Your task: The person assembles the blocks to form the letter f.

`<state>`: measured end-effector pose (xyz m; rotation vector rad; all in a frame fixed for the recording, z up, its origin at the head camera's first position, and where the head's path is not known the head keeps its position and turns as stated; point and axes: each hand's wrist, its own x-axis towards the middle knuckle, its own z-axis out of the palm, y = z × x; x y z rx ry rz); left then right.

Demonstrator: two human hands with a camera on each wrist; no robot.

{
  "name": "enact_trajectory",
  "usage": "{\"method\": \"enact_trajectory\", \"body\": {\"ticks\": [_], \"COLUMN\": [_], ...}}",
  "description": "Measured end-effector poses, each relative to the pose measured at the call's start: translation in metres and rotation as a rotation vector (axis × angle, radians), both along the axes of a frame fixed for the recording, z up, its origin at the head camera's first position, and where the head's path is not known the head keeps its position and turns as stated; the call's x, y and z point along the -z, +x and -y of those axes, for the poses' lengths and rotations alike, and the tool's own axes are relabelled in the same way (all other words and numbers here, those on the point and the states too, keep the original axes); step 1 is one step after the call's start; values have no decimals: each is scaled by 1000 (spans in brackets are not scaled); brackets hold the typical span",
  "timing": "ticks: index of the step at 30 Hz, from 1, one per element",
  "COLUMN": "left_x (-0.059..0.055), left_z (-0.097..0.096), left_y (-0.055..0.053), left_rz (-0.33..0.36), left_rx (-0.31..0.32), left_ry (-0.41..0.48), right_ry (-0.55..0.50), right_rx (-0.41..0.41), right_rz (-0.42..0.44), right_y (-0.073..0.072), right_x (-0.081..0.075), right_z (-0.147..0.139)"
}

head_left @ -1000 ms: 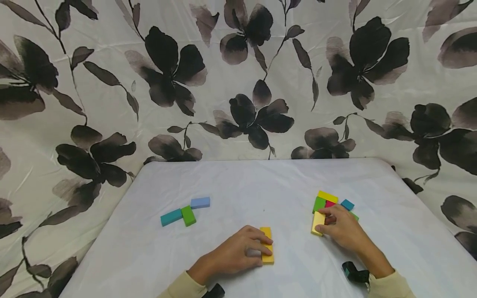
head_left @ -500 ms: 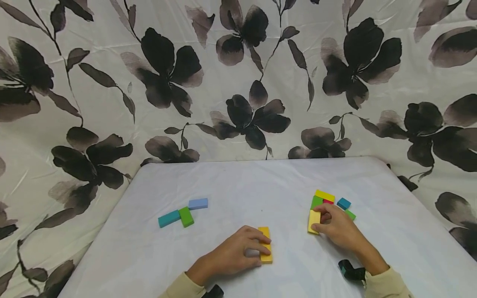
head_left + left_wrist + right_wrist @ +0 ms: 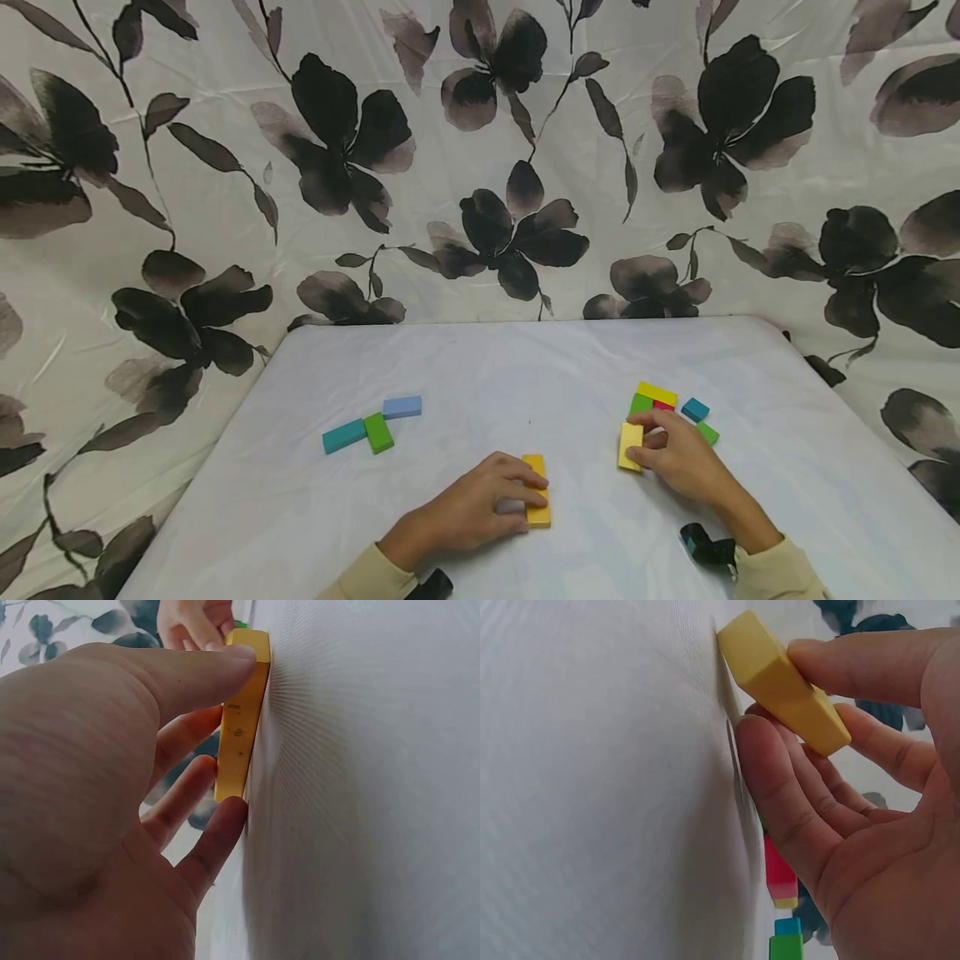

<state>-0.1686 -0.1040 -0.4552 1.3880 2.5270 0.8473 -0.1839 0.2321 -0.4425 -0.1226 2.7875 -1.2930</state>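
The pale yellow block (image 3: 630, 447) was pinched by the right hand (image 3: 678, 454), just in front of the green block (image 3: 640, 404); whether it touched the table (image 3: 480, 367) could not be told. Well apart, the left hand (image 3: 480, 504) gripped the orange block (image 3: 538, 517). The red block (image 3: 663, 406) sat near the right fingertips, so a careless nudge could probably have shoved it askew.

A white table (image 3: 480, 375) with rounded far corners — behind it, pale cloth (image 3: 431, 179) in dark floral print.
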Motion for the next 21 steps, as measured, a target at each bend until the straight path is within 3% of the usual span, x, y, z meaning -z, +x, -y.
{"method": "enact_trajectory", "body": {"ticks": [11,21], "left_x": [1,-3], "left_z": [-2,-2], "left_y": [4,1], "left_rz": [-9,2], "left_rx": [13,-20], "left_ry": [-29,-47], "right_ry": [-232,-385], "right_rx": [-12,-65], "right_rz": [67,72], "right_y": [2,-4], "right_x": [4,0], "right_z": [2,15]}}
